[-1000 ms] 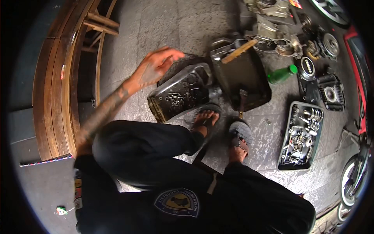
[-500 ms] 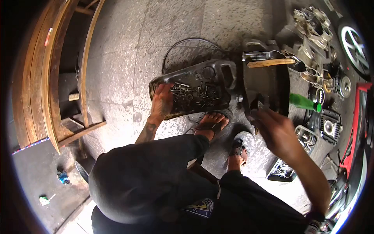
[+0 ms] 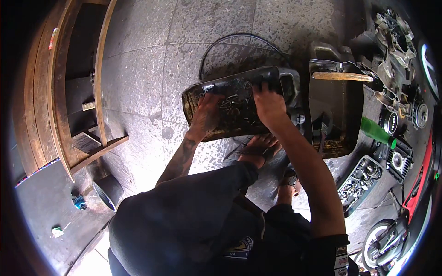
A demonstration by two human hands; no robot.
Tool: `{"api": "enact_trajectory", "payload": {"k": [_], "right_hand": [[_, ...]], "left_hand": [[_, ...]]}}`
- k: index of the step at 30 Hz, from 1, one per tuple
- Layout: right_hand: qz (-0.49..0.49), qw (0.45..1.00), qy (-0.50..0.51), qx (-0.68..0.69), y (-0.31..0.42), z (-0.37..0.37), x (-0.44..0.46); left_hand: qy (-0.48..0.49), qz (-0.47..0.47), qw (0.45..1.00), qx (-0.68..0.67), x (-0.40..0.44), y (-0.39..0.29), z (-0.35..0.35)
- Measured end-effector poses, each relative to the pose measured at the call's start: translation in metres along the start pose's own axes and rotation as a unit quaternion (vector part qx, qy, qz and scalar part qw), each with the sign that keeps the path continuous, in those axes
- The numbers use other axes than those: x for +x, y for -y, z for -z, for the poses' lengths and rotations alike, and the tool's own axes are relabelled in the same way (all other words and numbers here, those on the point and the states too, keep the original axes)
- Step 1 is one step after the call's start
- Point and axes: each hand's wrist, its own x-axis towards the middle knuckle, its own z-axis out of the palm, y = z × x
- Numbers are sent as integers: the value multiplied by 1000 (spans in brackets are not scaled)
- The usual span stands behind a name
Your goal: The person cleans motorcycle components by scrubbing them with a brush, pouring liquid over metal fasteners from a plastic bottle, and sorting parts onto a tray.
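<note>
A black plastic container cut open like a tray [image 3: 239, 131] lies on the floor before me, with several bolts [image 3: 229, 102] and washers in its dark, wet bottom. Inside its left part is my left hand [image 3: 207, 112], fingers apart and pointing down, somewhat blurred in shadow. Over the right part, my right hand [image 3: 270, 105] reaches in with its fingers spread among the small parts. No object shows in either hand. To the right stands a second cut-open container [image 3: 338, 99] holding murky liquid. A brush-like tool [image 3: 325, 125] leans in it.
A wooden handle [image 3: 343, 76] lies across the second container. Further right are a green bottle [image 3: 377, 132], metal engine parts [image 3: 395, 41], a tray of hardware [image 3: 361, 184] and a motorcycle wheel [image 3: 377, 244]. At left stands a wooden bench [image 3: 60, 101]. A black hose [image 3: 239, 36] curves behind the container.
My right hand has moved left from the second container into the one with the bolts. My left hand stays in its left part, a little further in. The view has shifted slightly.
</note>
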Motion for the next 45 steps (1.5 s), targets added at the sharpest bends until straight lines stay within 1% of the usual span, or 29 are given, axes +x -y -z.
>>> {"api": "enact_trajectory", "payload": {"k": [1, 2, 3, 5, 6, 8, 13, 15, 16, 17, 18, 22, 23, 25, 28, 29, 31, 32, 33, 34, 35, 37, 38, 39, 40, 41, 43, 44, 45], "right_hand": [[-29, 995, -44, 81, 1, 0, 1], [-56, 982, -87, 160, 2, 1, 2], [-54, 982, -86, 160, 4, 2, 1], [-86, 957, -157, 227, 4, 3, -7], [-85, 958, -154, 227, 2, 8, -11], [-91, 982, 45, 158, -1, 17, -19], [-115, 983, 18, 143, 12, -15, -32], [-128, 980, 4, 152, 19, -21, -34], [-147, 973, 17, 180, 23, -22, -34], [-167, 963, 28, 208, 27, -22, -34], [-168, 963, 28, 208, 31, -21, -34], [-174, 953, 60, 242, 41, -22, -26], [-178, 945, 63, 266, 42, -26, -24], [-165, 947, 63, 269, 38, -31, -21], [-154, 946, 84, 271, 39, -28, -20], [-156, 943, 109, 273, 42, -25, -20], [-156, 940, 75, 294, 45, -39, -19], [-157, 935, 42, 315, 45, -47, -20], [-157, 935, 44, 315, 44, -47, -21], [-151, 918, 47, 365, 42, -44, -22], [-144, 898, 49, 413, 40, -41, -22], [-128, 908, 29, 397, 50, -38, -23], [-116, 916, 12, 384, 58, -38, -26], [-113, 916, 16, 385, 65, -35, -32], [-61, 926, -18, 373, 71, -30, -36], [-11, 932, -50, 359, 73, -25, -39], [24, 943, -20, 332, 63, -20, -42], [62, 951, 3, 304, 56, -16, -40], [62, 951, 3, 302, 49, -7, -33]], "left_hand": [[2, 1, 1000, 0, -2, 4, 1], [23, 26, 996, -87, -3, 8, 1], [44, 51, 983, -173, -4, 12, 2], [5, 50, 990, -129, -14, 19, -2], [-32, 43, 995, -84, -17, 17, -2], [1, 70, 996, -54, -24, 9, -3], [81, 115, 990, 17, -28, -24, -5], [114, -84, 957, 253, -29, -11, -15], [114, -83, 957, 252, -31, -12, -18], [89, 7, 991, 96, -30, -15, -22], [62, 98, 991, -62, -29, -19, -23], [94, 91, 989, -66, -31, 10, -58], [94, 105, 976, -168, -33, 26, -74], [96, 120, 951, -269, -37, 32, -80], [110, 169, 911, -361, -41, 19, -68], [75, 161, 804, -568, -52, 7, -55], [36, 144, 652, -744, -54, -1, -47], [25, 14, 876, -482, -50, 1, -50], [12, -116, 981, -154, -49, 5, -54], [11, -114, 981, -155, -54, 16, -68], [21, -41, 960, -276, -58, 32, -86], [24, 33, 920, -389, -56, 28, -82], [17, 21, 963, -267, -61, 24, -82], [14, 17, 979, -203, -56, 11, -73], [10, 13, 990, -138, -51, -2, -63], [34, 49, 889, -453, -39, -17, -55], [54, 84, 686, -721, -30, -34, -42], [43, 248, 544, -800, -25, -40, -34], [30, 399, 374, -837, -22, -42, -31]]}}
